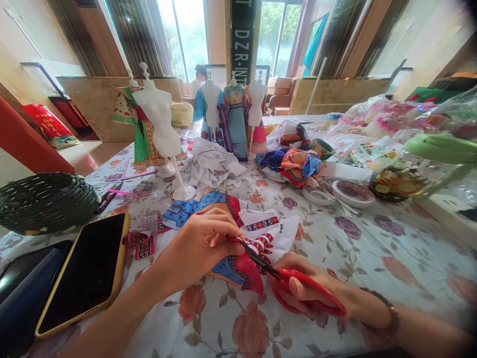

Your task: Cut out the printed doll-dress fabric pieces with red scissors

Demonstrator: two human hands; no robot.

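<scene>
My right hand (303,283) is closed round the red handles of a pair of scissors (285,279), its dark blades pointing up and left. The blade tips reach a small red-edged fabric piece (234,239) pinched between the thumb and fingers of my left hand (212,236). Under both hands lies blue and red patterned fabric (233,271). A white printed fabric sheet (285,233) with a red and blue band spreads beside it. How far the blades are apart is hard to make out.
A phone (84,273) and a dark woven basket (46,201) sit at the left. Bare and dressed mini mannequins (156,117) stand behind paper scraps (214,161). Tape rolls (353,193), bundled fabric (294,164) and a green lamp (441,148) are at the right. A person (197,79) is far back.
</scene>
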